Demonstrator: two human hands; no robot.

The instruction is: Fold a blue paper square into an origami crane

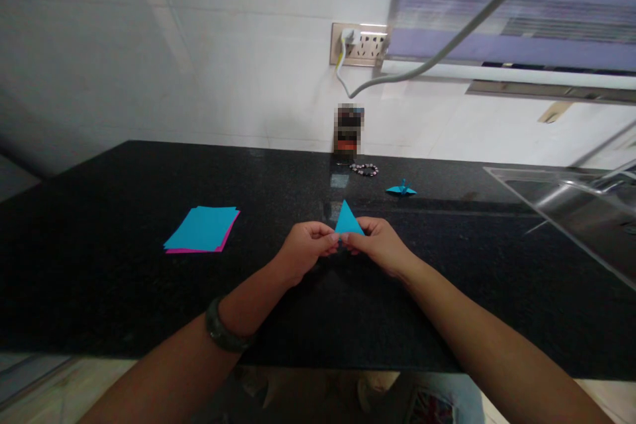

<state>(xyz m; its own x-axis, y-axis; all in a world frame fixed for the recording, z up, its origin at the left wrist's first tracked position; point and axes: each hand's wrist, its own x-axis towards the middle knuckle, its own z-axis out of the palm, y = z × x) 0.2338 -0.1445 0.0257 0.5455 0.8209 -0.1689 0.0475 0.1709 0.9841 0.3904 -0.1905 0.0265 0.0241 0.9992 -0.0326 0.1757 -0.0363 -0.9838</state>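
A blue sheet of origami paper (346,217), folded so that a triangle points away from me, is held just above the dark countertop. My left hand (314,245) pinches its lower left corner between thumb and fingers. On the other side, my right hand (375,243) grips the lower right part, its thumb lying over the near edge. Both thumbs almost meet at the bottom of the paper, and they cover part of that edge. Left of my hands lies a stack of square paper (203,227), blue on top with pink showing beneath.
A folded blue paper crane (401,190) sits at the back right. Near the wall are a beaded bracelet (365,170) and a blurred-out upright object (348,131). A metal sink (571,212) is set in the black countertop (99,278). A cable runs from the wall socket (358,44).
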